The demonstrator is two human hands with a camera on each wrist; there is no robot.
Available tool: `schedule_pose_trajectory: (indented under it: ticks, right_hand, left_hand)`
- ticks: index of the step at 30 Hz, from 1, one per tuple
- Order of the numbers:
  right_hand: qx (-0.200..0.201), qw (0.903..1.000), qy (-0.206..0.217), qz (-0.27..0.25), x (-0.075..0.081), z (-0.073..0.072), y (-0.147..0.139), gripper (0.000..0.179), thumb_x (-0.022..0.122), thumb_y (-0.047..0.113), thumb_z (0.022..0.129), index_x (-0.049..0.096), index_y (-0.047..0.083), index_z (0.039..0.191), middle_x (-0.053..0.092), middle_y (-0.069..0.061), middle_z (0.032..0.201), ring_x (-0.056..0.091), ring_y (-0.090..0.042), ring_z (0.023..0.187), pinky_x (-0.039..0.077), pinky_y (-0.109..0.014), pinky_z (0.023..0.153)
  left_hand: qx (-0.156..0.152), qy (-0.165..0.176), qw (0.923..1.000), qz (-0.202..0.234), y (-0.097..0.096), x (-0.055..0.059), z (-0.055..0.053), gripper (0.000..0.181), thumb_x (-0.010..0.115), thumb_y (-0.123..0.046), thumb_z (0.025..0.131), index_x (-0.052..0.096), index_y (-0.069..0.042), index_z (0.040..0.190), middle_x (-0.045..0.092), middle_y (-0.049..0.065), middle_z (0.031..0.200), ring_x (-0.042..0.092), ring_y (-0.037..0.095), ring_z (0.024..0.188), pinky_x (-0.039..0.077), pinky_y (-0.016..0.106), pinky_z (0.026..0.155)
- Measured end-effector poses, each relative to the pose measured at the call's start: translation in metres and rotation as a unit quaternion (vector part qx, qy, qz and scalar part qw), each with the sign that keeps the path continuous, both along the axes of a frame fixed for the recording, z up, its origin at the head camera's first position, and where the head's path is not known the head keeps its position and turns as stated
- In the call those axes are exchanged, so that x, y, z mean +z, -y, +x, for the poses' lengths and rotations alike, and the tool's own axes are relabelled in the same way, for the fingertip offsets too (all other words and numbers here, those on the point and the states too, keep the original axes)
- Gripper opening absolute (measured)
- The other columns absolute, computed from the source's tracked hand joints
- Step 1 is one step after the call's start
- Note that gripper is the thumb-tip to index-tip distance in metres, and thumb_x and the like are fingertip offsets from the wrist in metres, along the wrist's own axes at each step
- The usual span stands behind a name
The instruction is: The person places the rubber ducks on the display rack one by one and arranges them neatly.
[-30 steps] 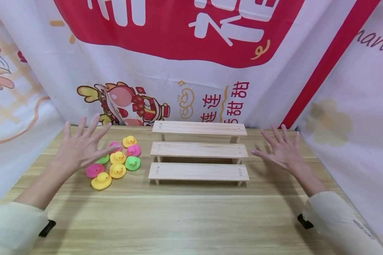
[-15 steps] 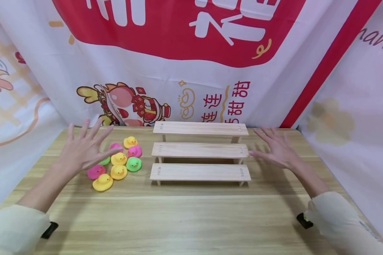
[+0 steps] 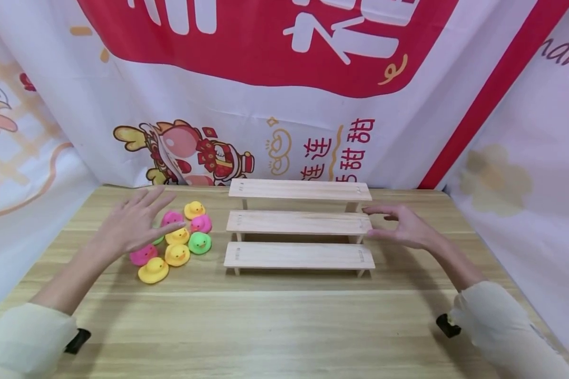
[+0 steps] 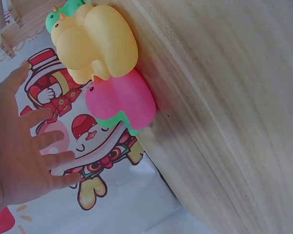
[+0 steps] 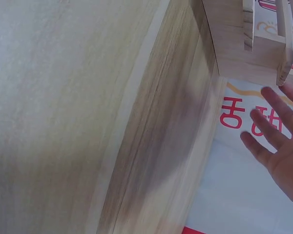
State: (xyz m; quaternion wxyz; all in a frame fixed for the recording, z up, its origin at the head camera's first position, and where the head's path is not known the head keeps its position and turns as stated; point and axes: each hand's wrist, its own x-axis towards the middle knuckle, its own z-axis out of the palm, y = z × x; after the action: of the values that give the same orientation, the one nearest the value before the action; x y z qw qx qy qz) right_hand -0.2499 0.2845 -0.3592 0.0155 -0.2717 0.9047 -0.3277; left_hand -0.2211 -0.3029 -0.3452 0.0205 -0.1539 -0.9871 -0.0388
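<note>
Near: wooden table (image 3: 265, 326). Beyond, rubber ducks (image 3: 177, 255) bunched on it, left of three-tier stand (image 3: 298, 222); left hand (image 3: 130, 223) spread, released, partly hiding them. Right hand (image 3: 405, 227) loosely bent, unclenched, at stand's right end; contact unclear. Work looks barely begun: visible ducks all ungrasped.

Head cam above, fwd/down — wrist cams close, askew — tabletop (image 3: 265, 326) in all.
</note>
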Motion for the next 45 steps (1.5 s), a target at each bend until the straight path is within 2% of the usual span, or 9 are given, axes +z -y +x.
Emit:
schedule_pose_trajectory:
  ticks: [6,13,18,24,29,33,38,41,45]
  right_hand:
    - [0.006,0.9998,0.019,-0.007,-0.002,-0.003,0.001,0.049,0.081,0.017,0.089,0.067,-0.001,0.133,0.071,-0.018,0.126,0.064,-0.039,0.119,0.054,-0.058,0.096]
    - [0.01,0.9996,0.023,-0.016,-0.001,-0.005,0.001,0.047,0.082,0.014,0.089,0.069,-0.001,0.131,0.073,-0.015,0.121,0.068,-0.034,0.112,0.057,-0.054,0.093]
    - [0.016,0.9984,0.045,-0.029,-0.001,-0.008,0.001,0.049,0.083,0.012,0.088,0.067,-0.003,0.132,0.073,-0.017,0.12,0.068,-0.033,0.11,0.057,-0.057,0.093]
    - [0.016,0.9974,0.059,-0.038,-0.003,-0.012,0.001,0.047,0.084,0.011,0.087,0.067,-0.001,0.129,0.072,-0.016,0.12,0.069,-0.027,0.109,0.059,-0.052,0.091]
    - [0.034,0.9933,0.076,-0.08,-0.005,-0.014,0.001,0.042,0.084,0.003,0.086,0.064,-0.004,0.122,0.074,-0.017,0.108,0.071,-0.019,0.097,0.062,-0.038,0.082]
    - [0.056,0.9886,0.084,-0.112,-0.006,-0.014,0.0,0.039,0.081,-0.004,0.085,0.063,-0.007,0.119,0.073,-0.02,0.101,0.072,-0.016,0.088,0.062,-0.031,0.076]
    - [0.079,0.9808,0.11,-0.14,-0.009,-0.013,0.0,0.038,0.076,-0.009,0.087,0.056,-0.01,0.12,0.073,-0.02,0.096,0.072,-0.018,0.083,0.061,-0.03,0.071]
    - [0.089,0.9755,0.131,-0.153,-0.012,-0.014,0.0,0.038,0.072,-0.01,0.09,0.05,-0.01,0.121,0.073,-0.014,0.091,0.071,-0.02,0.08,0.061,-0.031,0.067]
    - [0.095,0.9748,0.134,-0.151,-0.015,-0.015,0.001,0.037,0.07,-0.01,0.091,0.047,-0.009,0.12,0.072,-0.009,0.087,0.071,-0.022,0.078,0.06,-0.032,0.063]
  left_hand:
    - [-0.027,-0.004,0.9985,0.048,0.001,-0.001,-0.003,0.08,0.062,-0.055,0.1,0.045,0.003,0.152,0.04,0.033,0.155,0.035,0.058,0.141,0.029,0.077,0.109]
    - [-0.043,0.023,0.9912,0.123,0.001,-0.003,-0.004,0.057,0.073,-0.031,0.098,0.059,0.008,0.137,0.057,0.032,0.139,0.049,0.054,0.132,0.038,0.071,0.108]
    - [-0.046,0.031,0.9873,0.149,-0.002,-0.006,-0.004,0.044,0.077,-0.02,0.095,0.066,0.008,0.128,0.067,0.029,0.127,0.064,0.046,0.114,0.052,0.063,0.096]
    - [-0.053,0.045,0.9847,0.16,-0.005,-0.008,-0.006,0.038,0.08,-0.015,0.091,0.07,0.007,0.121,0.073,0.023,0.114,0.069,0.032,0.094,0.061,0.048,0.08]
    - [-0.054,0.06,0.9836,0.161,-0.006,-0.01,-0.01,0.035,0.082,-0.012,0.09,0.072,0.006,0.119,0.075,0.018,0.108,0.067,0.022,0.087,0.061,0.042,0.076]
    - [-0.06,0.061,0.9832,0.161,-0.007,-0.012,-0.011,0.033,0.082,-0.009,0.089,0.073,0.005,0.117,0.075,0.017,0.108,0.067,0.021,0.086,0.061,0.042,0.076]
    - [-0.069,0.059,0.9825,0.162,-0.008,-0.014,-0.011,0.029,0.082,-0.003,0.087,0.073,0.007,0.113,0.075,0.018,0.106,0.068,0.023,0.085,0.062,0.042,0.076]
    - [-0.072,0.054,0.9839,0.154,-0.008,-0.016,-0.009,0.026,0.082,-0.002,0.087,0.074,0.006,0.111,0.074,0.021,0.107,0.071,0.034,0.093,0.061,0.049,0.083]
    - [-0.071,0.05,0.9855,0.145,-0.01,-0.018,-0.007,0.024,0.081,-0.001,0.087,0.074,0.006,0.109,0.073,0.024,0.11,0.069,0.044,0.105,0.057,0.057,0.09]
